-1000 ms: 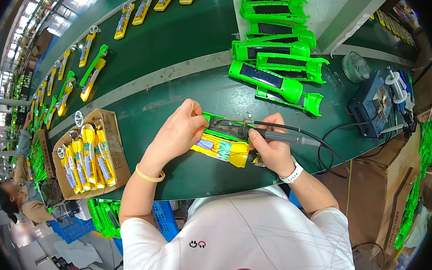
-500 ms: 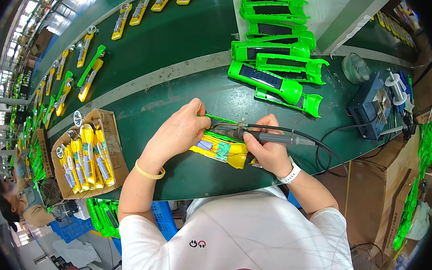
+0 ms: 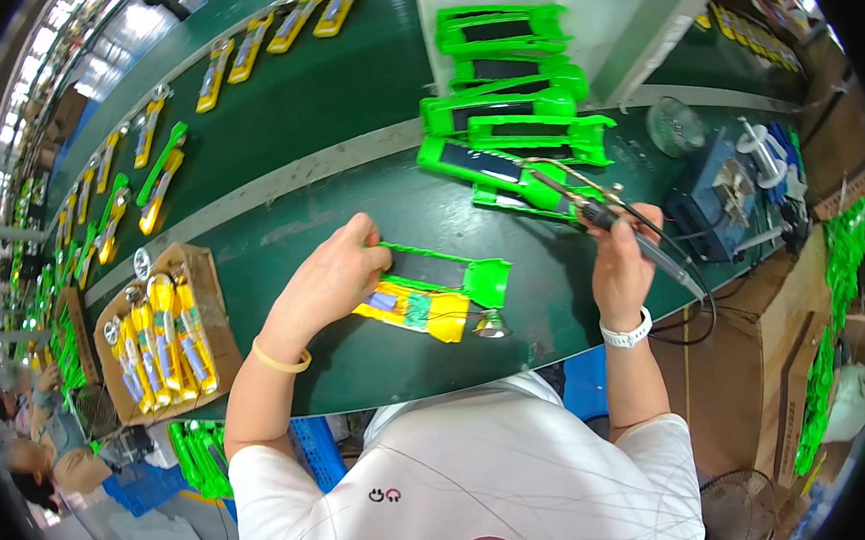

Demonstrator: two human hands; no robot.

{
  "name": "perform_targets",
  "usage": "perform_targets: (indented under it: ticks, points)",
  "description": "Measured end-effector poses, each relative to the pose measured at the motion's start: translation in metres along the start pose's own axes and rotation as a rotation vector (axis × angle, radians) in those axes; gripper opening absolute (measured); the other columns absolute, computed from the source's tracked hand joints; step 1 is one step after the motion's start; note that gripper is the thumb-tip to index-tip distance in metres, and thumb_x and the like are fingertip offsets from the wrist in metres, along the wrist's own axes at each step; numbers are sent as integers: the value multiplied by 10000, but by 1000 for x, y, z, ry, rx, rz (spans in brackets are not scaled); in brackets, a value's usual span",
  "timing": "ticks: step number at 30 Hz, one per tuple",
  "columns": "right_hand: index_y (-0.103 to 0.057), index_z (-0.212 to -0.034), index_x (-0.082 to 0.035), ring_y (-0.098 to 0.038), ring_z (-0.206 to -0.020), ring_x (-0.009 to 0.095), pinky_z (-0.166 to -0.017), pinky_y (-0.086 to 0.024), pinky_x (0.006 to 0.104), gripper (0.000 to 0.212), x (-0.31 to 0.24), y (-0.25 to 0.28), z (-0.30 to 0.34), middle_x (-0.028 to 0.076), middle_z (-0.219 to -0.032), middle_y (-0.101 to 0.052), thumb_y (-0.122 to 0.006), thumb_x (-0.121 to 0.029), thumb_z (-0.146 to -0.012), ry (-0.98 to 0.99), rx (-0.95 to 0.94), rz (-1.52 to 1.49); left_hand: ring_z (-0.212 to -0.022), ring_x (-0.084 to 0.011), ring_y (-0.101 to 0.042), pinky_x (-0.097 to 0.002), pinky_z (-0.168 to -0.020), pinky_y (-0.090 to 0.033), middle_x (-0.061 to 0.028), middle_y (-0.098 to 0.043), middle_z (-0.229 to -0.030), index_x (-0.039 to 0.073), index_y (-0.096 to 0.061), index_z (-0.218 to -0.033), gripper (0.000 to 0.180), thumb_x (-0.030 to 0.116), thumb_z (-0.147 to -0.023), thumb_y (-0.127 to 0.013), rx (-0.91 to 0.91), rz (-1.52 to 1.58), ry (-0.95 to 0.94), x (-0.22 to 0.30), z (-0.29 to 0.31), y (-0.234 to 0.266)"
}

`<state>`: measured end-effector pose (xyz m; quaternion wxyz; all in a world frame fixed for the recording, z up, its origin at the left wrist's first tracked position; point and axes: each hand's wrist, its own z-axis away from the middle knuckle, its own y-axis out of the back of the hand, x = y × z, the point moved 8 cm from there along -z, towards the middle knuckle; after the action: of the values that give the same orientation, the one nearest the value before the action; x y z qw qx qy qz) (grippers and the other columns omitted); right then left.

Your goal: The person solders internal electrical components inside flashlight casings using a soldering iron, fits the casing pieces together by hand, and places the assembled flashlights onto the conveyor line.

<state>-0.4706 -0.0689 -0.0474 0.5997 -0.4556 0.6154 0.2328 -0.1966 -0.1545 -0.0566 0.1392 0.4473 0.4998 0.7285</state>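
My left hand [image 3: 337, 268] is closed on the left end of a green flashlight shell [image 3: 490, 280], which lies open side up on the bench. Right against its near side is a yellow flashlight half [image 3: 446, 316] with a green circuit board and a blue-purple battery. Thin wires run to a small lamp reflector [image 3: 492, 324] at its right end. Raised off to the right, my right hand [image 3: 621, 268] grips a soldering iron [image 3: 671, 269] with a thin feed tube, its tip toward the upper left. The fingers of my left hand partly hide the shell's end.
Several green shells with dark panels [image 3: 503, 119] lie at the back. A blue soldering station [image 3: 709, 194] and a wire-mesh cup [image 3: 675, 126] stand back right. To the left is a cardboard box [image 3: 220, 300] of yellow halves. More flashlight pieces [image 3: 215, 74] line the far conveyor.
My right hand has lifted the soldering iron away from the green shell, up and to the right. My left hand stays on the shell, whose right end and the reflector now show.
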Motion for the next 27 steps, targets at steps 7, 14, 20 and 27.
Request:
perform_targets:
  ticks: [7, 14, 20, 27]
  points:
    - [-408, -1006, -52, -553, -817, 104, -736, -447, 247, 247, 31, -36, -11, 59, -928, -576, -599, -123, -867, -161, -267, 98, -813, -275, -535, -344, -699, -462, -120, -473, -889, 7, -591, -758, 89, -26, -676, -601, -29, 21, 40, 6, -3, 3]
    - [-399, -1039, -75, -588, -824, 169, -771, -549, 394, 242, 7, -37, -13, 47, -903, -480, -570, -145, -883, -174, -83, -161, -790, -250, -552, -330, -685, -479, -97, -471, -912, 33, -610, -786, 119, -12, -678, -629, -10, -18, 30, 4, -3, -1]
    - [-347, -1112, -88, -601, -963, 312, -666, -585, 439, 257, 2, 14, 17, 95, -947, -483, -507, -131, -915, -174, 106, -179, -785, -256, -551, -334, -689, -477, -103, -477, -904, 24, -611, -784, 105, -12, -685, -625, -5, -29, 12, 4, -4, -2]
    - [-321, -1173, -90, -576, -999, 324, -544, -581, 382, 305, -18, 69, 31, 142, -1120, -497, -395, -293, -958, 11, 89, 32, -928, -271, -570, -342, -774, -480, -125, -536, -1056, 32, -639, -896, 161, 77, -742, -659, 72, 114, -5, -3, -10, 20]
